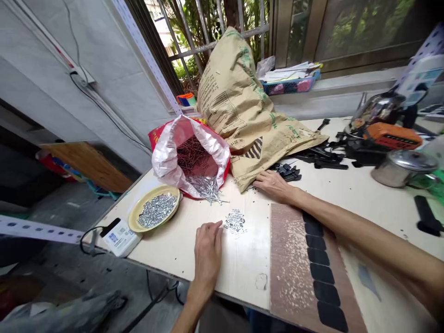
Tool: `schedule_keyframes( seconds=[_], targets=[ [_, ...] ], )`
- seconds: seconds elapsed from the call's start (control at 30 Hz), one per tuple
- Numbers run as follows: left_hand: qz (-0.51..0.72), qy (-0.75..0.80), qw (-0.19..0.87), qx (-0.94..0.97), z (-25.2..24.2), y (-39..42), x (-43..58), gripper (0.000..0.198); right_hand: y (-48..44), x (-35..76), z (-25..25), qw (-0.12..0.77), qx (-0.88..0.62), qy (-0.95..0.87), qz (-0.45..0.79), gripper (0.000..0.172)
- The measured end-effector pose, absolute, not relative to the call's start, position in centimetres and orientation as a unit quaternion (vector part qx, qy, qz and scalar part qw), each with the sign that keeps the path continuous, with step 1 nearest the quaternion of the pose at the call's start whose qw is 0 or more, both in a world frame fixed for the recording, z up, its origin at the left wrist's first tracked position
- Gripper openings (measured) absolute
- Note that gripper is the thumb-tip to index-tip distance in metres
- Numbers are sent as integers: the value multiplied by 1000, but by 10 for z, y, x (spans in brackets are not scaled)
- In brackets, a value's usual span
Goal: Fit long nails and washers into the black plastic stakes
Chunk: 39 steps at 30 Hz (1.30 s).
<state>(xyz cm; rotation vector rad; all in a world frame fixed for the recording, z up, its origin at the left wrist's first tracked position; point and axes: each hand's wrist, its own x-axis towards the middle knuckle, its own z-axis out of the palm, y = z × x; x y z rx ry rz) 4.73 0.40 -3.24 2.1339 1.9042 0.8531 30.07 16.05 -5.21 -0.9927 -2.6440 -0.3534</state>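
Note:
My left hand point(208, 252) lies flat on the pale table point(243, 263), fingers stretched out, its fingertips just left of a small heap of tiny silver metal parts point(235, 222). My right hand point(274, 185) rests palm down, fingers spread, on the lower edge of a big brown paper sack point(243, 106), beside a cluster of black plastic pieces point(288, 171). An open white plastic bag point(190, 159) spills long thin nails point(208, 188) onto the table. A yellow plate point(154, 212) full of small silver parts sits to the left.
A white charger with a cable point(120, 237) lies at the table's left corner. A brown board with a row of black pads point(322, 268) lies under my right forearm. Black parts, an orange tool point(393, 135) and a metal lidded pot point(404, 167) crowd the right side.

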Motion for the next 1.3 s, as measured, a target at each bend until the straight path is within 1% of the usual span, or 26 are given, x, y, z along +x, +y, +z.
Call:
schedule_keyframes(
  seconds=[0.1,0.2,0.37,0.47,0.57,0.63,0.7,0.73,0.8,0.87,0.93,1.0,1.07,1.3],
  targets=[
    [255,630,92,728,-38,17,34,25,158,309,-52,161,-315,-926,-134,19],
    [235,618,83,746,-42,19,36,22,152,315,-49,204,-294,-924,-132,25],
    [211,604,50,767,-42,18,41,18,130,314,-29,257,-326,-902,-122,29],
    [188,595,5,781,-44,18,41,18,99,304,-13,289,-382,-875,-73,27],
    [156,585,-39,795,-45,19,42,20,57,291,0,320,-423,-848,16,26],
    [166,586,-31,792,-43,19,42,20,31,281,5,336,-430,-835,69,24],
    [228,600,39,766,-37,17,44,18,10,273,7,353,-436,-822,104,22],
    [273,611,105,736,-33,15,46,16,2,269,7,361,-436,-816,117,22],
    [364,615,289,637,-22,7,50,18,-11,262,8,374,-431,-811,133,22],
    [425,574,477,512,-10,-4,58,24,-20,257,9,375,-425,-813,131,23],
    [458,514,596,413,0,-17,67,27,-28,254,12,366,-428,-817,122,23],
    [479,472,645,363,8,-27,75,25,-34,253,15,355,-438,-818,115,24],
    [492,454,658,344,13,-35,81,24,-39,253,18,349,-447,-817,106,24],
    [510,460,623,374,14,-43,87,22,-49,259,22,330,-458,-826,0,21]
  ],
)
